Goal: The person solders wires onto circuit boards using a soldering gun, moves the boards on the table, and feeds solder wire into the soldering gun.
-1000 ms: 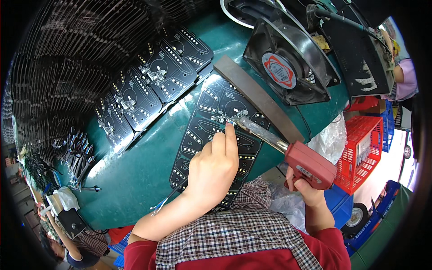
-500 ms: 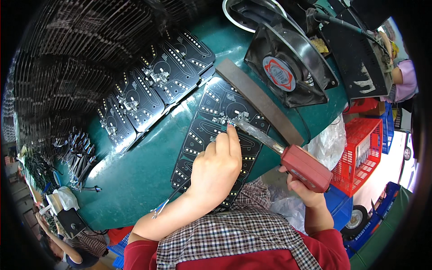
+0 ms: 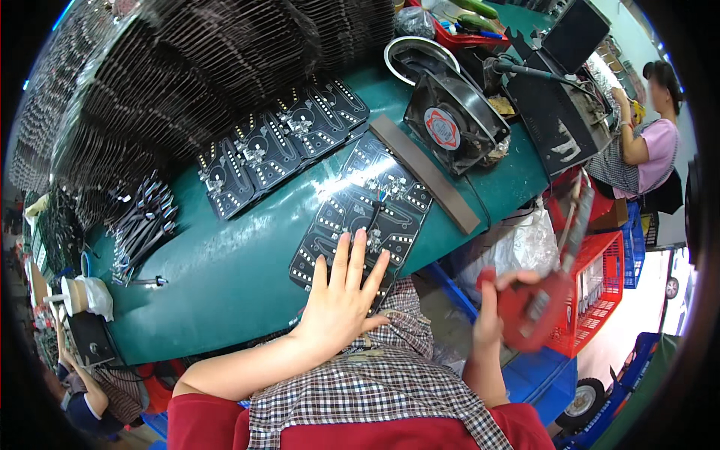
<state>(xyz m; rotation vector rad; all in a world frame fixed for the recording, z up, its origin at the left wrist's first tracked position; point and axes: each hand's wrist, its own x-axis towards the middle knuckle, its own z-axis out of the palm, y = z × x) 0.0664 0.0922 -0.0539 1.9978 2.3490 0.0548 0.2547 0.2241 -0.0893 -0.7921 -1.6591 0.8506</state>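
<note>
Left hand point(image 3: 341, 296): flat, fingers spread, pressing near edge of black circuit board point(image 3: 367, 214) on green bench point(image 3: 225, 262).
Right hand point(image 3: 499, 300): clenched on red soldering gun point(image 3: 544, 296), blurred, off bench.
Advice: hold board steady; keep tip clear of fingers.

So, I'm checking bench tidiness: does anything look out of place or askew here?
Mostly the black circuit board under the left hand: its near end overhangs the green table edge. The blurred red soldering gun is off the table.
</note>
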